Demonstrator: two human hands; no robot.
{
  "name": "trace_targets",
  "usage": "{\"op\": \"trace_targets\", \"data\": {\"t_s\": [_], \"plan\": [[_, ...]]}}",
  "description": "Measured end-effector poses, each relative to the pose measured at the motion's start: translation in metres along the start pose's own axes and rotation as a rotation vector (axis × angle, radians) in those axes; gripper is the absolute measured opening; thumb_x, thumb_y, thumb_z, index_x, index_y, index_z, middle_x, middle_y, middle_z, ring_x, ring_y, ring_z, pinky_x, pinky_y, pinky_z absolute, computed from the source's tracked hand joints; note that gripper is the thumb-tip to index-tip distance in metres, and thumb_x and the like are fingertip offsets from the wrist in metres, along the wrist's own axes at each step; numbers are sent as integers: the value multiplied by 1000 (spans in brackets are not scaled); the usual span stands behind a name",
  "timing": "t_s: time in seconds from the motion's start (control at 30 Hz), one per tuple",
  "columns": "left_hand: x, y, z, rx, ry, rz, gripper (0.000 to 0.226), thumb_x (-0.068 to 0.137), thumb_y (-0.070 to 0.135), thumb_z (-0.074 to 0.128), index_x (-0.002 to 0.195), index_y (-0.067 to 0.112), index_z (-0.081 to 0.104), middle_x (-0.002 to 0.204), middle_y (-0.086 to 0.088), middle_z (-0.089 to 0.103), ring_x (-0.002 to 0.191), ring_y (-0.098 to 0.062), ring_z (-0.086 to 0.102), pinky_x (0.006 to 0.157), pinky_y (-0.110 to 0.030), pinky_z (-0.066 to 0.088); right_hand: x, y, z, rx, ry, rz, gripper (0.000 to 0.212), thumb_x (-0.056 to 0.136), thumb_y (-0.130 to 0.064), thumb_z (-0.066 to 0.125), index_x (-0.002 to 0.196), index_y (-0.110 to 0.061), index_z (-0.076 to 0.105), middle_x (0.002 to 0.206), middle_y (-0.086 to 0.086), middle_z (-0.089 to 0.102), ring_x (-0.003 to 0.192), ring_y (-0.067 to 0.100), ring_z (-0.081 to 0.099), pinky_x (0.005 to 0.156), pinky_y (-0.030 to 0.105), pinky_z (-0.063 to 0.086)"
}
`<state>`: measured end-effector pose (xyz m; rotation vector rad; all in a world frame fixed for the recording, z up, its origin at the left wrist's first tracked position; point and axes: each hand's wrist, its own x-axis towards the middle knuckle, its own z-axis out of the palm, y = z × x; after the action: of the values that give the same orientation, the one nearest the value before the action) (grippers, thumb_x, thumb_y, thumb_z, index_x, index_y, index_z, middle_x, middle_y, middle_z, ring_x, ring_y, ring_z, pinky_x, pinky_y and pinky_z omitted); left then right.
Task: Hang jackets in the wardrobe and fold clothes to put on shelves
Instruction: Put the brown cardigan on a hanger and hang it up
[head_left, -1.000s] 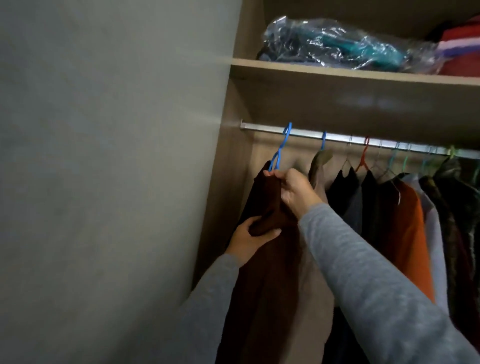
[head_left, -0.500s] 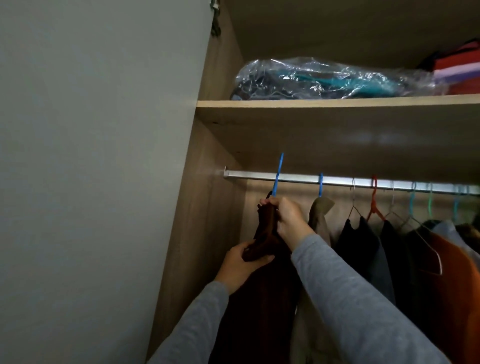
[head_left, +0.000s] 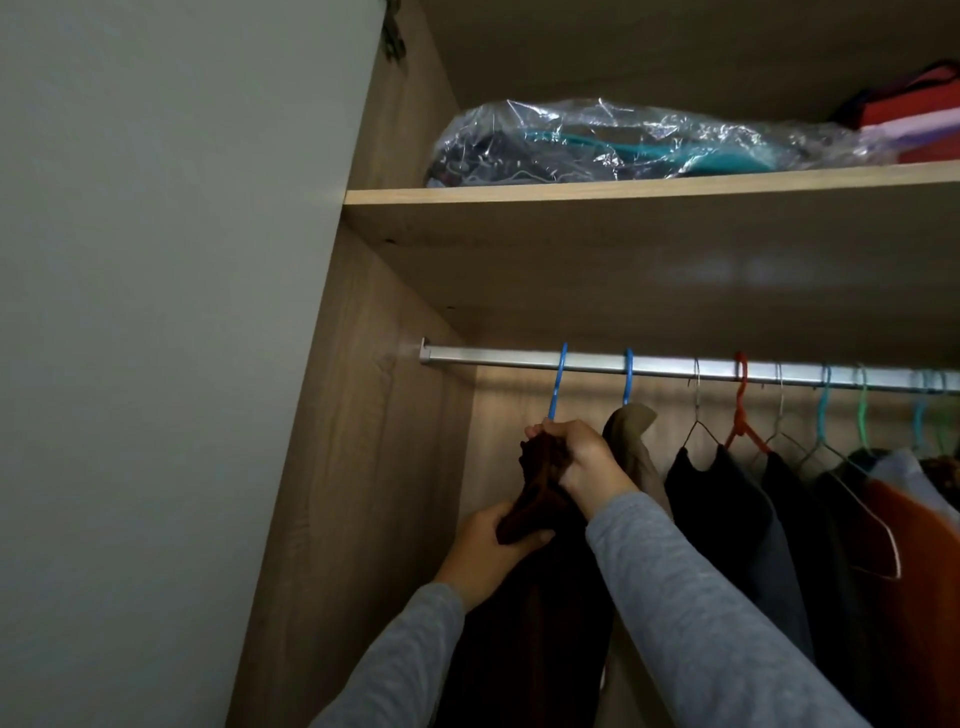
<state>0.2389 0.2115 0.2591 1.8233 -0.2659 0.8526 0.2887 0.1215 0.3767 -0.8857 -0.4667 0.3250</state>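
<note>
My right hand (head_left: 576, 457) is clenched round the neck of the dark brown jacket (head_left: 540, 639), right where its blue hanger (head_left: 558, 382) rises out of the cloth. The hook sits over the metal rail (head_left: 675, 364) at twelve o'clock from my knuckles. My left hand (head_left: 485, 553), at seven o'clock from the right one, grips a bunched fold of the same jacket from below, thumb on top. The jacket hangs at the rail's left end, with the wardrobe's side panel (head_left: 363, 493) at nine o'clock. Just beside it at three o'clock hangs a khaki garment (head_left: 631, 447) on a second blue hook, and further along are dark clothes and an orange garment (head_left: 930, 571). On the shelf (head_left: 623, 188) at twelve o'clock lies a clear plastic bag (head_left: 623, 140) of clothing.
</note>
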Motion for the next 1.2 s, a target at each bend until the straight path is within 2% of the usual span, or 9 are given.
{"op": "trace_targets", "data": {"t_s": [0.07, 0.17, 0.3, 0.5, 0.6, 0.73, 0.97, 1.1, 1.2], "plan": [[-6, -7, 5, -34, 2, -38, 25, 83, 27, 70, 105, 17, 67, 98, 2, 71, 92, -10, 67, 77, -19, 51, -4, 5, -6, -13, -14, -13, 28, 96, 2, 42, 122, 4, 52, 79, 8, 53, 83, 21, 60, 99, 31, 41], [-18, -15, 11, -63, 6, -94, 28, 85, 33, 67, 106, 15, 67, 99, 0, 71, 94, -15, 67, 82, -23, 52, -8, 11, -15, -98, -20, -51, 21, 94, -1, 48, 114, -1, 55, 80, 7, 58, 72, 16, 57, 92, 31, 46], [-42, -23, 21, -111, 0, -146, 36, 85, 39, 64, 117, 24, 63, 109, 8, 70, 101, -8, 65, 94, -29, 50, -17, 26, -23, -460, 65, -215, 39, 90, -20, 60, 127, -7, 55, 114, 10, 63, 108, 24, 58, 97, 36, 46], [-100, -55, 32, -55, 12, -335, 38, 86, 44, 61, 119, 26, 61, 111, 8, 68, 105, -9, 63, 99, -35, 46, -74, 77, -35, -1051, 18, -525, 78, 88, -26, 62, 150, -23, 16, 151, 3, 30, 137, 22, 32, 110, 34, 31], [-154, -71, 42, 27, -35, -395, 21, 94, 20, 54, 112, 19, 65, 105, 4, 70, 101, -12, 64, 96, -34, 49, -117, 108, -55, -1391, 144, -475, 67, 91, -13, 55, 147, -17, 19, 136, 11, 47, 121, 27, 51, 96, 32, 44], [-220, -74, 48, 133, -68, -443, 28, 92, 6, 53, 98, 33, 59, 93, 19, 61, 98, -4, 58, 72, 1, 38, -165, 147, -83, -1456, 230, -377, 18, 93, -9, 46, 110, -7, 51, 99, 11, 63, 87, 25, 63, 71, 32, 54], [-321, -76, 52, 196, -203, -639, 25, 93, 15, 56, 117, 11, 60, 110, 4, 60, 105, -11, 56, 78, -13, 38, -264, 167, -112, -1321, 159, -309, 13, 88, -2, 48, 91, -9, 60, 78, 3, 61, 71, 17, 59, 58, 19, 43], [-376, -55, 69, 45, -301, -810, 18, 95, 19, 53, 112, 13, 58, 102, 3, 62, 98, -16, 59, 82, -21, 51, -333, 160, -135, -1256, 219, -235, 24, 81, 3, 45, 83, -14, 63, 71, 0, 63, 74, 18, 63, 70, 32, 55], [-406, -35, 96, -62, -272, -904, 15, 94, 11, 53, 107, 6, 58, 87, -4, 61, 76, -19, 60, 62, -23, 54, -387, 151, -162, -1335, 309, -237, 26, 76, -1, 45, 81, -13, 67, 74, 2, 68, 77, 19, 65, 72, 33, 55]]}}
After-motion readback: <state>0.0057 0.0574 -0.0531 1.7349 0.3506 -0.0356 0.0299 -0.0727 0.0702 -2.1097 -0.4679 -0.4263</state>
